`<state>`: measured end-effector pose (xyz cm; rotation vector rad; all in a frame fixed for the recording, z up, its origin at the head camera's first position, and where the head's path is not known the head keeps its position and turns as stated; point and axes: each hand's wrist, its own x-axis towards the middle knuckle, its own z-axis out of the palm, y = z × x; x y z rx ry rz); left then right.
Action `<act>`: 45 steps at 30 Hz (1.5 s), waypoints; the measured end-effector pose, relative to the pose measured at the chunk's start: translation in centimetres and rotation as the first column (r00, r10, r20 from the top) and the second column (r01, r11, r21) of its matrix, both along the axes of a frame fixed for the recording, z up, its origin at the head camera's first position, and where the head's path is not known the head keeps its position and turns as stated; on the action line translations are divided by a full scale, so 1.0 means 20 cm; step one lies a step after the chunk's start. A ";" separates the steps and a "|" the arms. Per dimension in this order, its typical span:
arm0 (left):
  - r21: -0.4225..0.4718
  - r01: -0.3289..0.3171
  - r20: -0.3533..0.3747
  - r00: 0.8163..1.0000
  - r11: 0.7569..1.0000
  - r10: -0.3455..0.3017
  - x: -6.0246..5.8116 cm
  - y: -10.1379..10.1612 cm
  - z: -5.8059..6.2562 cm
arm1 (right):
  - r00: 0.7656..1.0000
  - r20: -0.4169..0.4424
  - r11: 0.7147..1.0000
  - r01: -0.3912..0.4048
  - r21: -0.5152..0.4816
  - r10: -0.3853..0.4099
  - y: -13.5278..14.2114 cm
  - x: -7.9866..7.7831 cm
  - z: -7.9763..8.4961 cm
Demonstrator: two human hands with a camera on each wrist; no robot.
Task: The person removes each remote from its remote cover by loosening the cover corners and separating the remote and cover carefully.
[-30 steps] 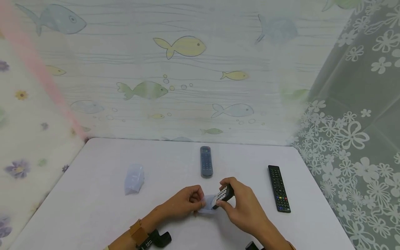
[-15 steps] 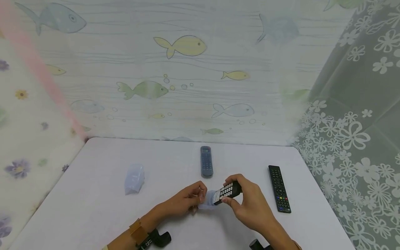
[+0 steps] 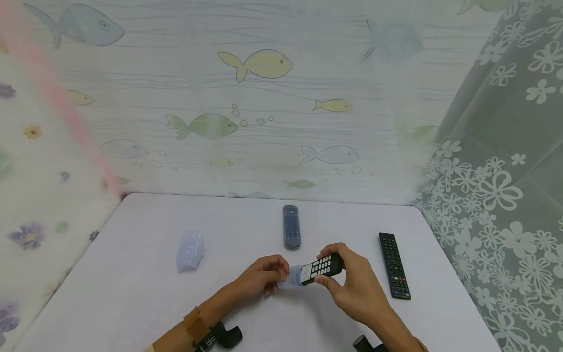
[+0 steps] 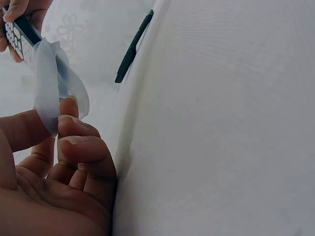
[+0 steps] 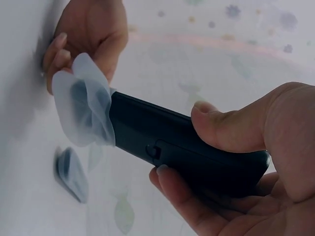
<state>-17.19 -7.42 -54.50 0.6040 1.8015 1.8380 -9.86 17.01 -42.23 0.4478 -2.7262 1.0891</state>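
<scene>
My right hand (image 3: 358,288) grips a black remote control (image 3: 322,268) with white buttons by its sides and far end. The remote's other end sits inside the mouth of a translucent bluish plastic sleeve (image 5: 83,105). Thumb and fingers of my left hand (image 3: 263,278) pinch the sleeve's edge, seen close in the left wrist view (image 4: 54,93). From the right wrist, the remote's back with its battery cover faces the camera, and most of its length is outside the sleeve.
A remote in a bluish cover (image 3: 292,227) lies at the table's back middle. Another black remote (image 3: 394,265) lies on the right. A folded translucent plastic sleeve (image 3: 190,251) rests on the left of the white table (image 3: 132,293). Patterned curtains surround the table.
The right hand has moved slightly right and up, turning the remote so its button face shows more. The left hand has risen a little, still pinching the sleeve.
</scene>
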 end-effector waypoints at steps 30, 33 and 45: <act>-0.010 0.079 -0.063 0.995 0.997 -0.079 -0.01 -0.03 -0.01 | 1.000 0.006 0.999 -0.014 -0.036 0.015 0.06 0.00 0.04; -0.006 0.089 -0.071 0.993 0.996 -0.090 -0.02 -0.03 -0.01 | 1.000 0.019 0.999 -0.015 -0.043 0.016 0.07 -0.01 0.04; -0.041 0.135 -0.070 0.988 0.990 -0.138 -0.04 -0.07 -0.05 | 0.990 0.136 0.995 -0.033 -0.093 0.045 0.08 -0.05 -0.02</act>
